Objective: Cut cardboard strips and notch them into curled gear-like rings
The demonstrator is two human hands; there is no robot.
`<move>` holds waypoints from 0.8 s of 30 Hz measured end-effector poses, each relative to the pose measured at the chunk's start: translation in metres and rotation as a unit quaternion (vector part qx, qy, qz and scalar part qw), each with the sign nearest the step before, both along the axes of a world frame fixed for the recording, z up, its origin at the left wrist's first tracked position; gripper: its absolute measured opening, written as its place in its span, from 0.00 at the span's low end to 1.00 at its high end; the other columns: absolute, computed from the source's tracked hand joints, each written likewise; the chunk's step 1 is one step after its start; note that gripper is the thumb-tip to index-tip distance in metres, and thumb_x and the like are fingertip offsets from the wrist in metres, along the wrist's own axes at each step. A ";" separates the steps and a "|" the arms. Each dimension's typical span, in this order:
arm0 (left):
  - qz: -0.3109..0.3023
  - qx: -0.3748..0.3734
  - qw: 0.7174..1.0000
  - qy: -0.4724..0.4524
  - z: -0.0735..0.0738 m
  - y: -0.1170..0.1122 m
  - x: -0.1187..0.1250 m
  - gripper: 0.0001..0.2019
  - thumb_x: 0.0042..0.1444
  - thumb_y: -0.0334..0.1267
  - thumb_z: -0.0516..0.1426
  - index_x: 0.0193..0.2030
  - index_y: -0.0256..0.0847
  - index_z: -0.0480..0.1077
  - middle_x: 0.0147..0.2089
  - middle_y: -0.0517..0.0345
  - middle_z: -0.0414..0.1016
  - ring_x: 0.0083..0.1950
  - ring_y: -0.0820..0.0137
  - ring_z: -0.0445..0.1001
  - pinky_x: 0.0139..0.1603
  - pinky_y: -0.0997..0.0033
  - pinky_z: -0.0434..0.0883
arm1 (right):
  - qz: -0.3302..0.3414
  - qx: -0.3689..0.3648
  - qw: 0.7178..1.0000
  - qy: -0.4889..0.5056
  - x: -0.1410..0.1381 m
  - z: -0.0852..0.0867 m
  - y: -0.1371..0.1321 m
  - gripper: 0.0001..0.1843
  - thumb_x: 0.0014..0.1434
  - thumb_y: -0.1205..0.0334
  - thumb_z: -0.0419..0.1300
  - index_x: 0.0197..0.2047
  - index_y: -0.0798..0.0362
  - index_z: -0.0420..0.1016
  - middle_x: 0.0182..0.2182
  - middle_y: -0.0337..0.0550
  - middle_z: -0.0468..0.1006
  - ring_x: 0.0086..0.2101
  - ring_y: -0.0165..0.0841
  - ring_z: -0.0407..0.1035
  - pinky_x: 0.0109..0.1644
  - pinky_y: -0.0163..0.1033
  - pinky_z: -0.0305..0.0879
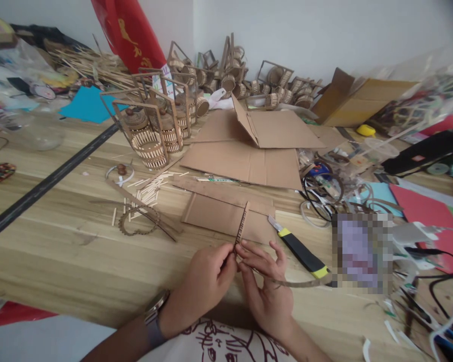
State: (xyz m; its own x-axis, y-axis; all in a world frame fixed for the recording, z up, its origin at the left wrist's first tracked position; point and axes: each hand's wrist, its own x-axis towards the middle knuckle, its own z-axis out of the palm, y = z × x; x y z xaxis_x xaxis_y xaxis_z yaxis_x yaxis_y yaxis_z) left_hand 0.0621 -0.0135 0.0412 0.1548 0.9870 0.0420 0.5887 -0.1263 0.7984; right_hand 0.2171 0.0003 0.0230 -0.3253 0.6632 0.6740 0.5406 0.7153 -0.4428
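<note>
My left hand [207,284] and my right hand [266,289] meet near the front edge of the wooden table [60,251]. Both pinch a thin dark notched wooden strip [241,226]. The strip sticks up and away from my fingers over a flat cardboard piece [215,213], and its other end curves off to the right below my right hand. I wear a watch on my left wrist. A black and yellow utility knife [300,249] lies just right of my right hand.
Small wooden sticks [147,193] and a toothed wooden ring [136,223] lie to the left. Finished slatted wooden lanterns [151,136] stand behind them, more piled at the wall. Opened cardboard box [256,136] in the middle. Coloured paper, wires and clutter fill the right side.
</note>
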 end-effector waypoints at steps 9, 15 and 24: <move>-0.019 -0.013 1.000 -0.002 0.005 0.003 -0.002 0.11 0.66 0.36 0.47 0.37 0.39 0.69 0.33 0.54 0.78 0.34 0.67 0.75 0.32 0.73 0.62 | -0.015 -0.004 1.000 0.025 0.003 -0.003 -0.001 0.12 0.62 0.74 0.56 0.45 0.48 0.67 0.39 0.38 0.85 0.46 0.36 0.78 0.62 0.52 0.52; -0.025 -0.008 0.999 0.036 0.008 0.002 -0.003 0.11 0.66 0.33 0.46 0.42 0.39 0.70 0.35 0.53 0.79 0.33 0.67 0.76 0.31 0.72 0.63 | -0.017 0.005 1.000 -0.001 0.001 -0.004 0.001 0.09 0.62 0.69 0.58 0.44 0.46 0.67 0.42 0.40 0.84 0.50 0.38 0.75 0.62 0.52 0.52; -0.022 0.020 0.999 0.040 0.007 0.002 -0.002 0.11 0.66 0.32 0.47 0.36 0.39 0.69 0.27 0.58 0.74 0.26 0.70 0.70 0.27 0.73 0.59 | -0.012 -0.010 1.000 0.000 0.001 -0.005 0.001 0.10 0.63 0.72 0.56 0.44 0.46 0.68 0.42 0.39 0.85 0.46 0.37 0.78 0.63 0.52 0.51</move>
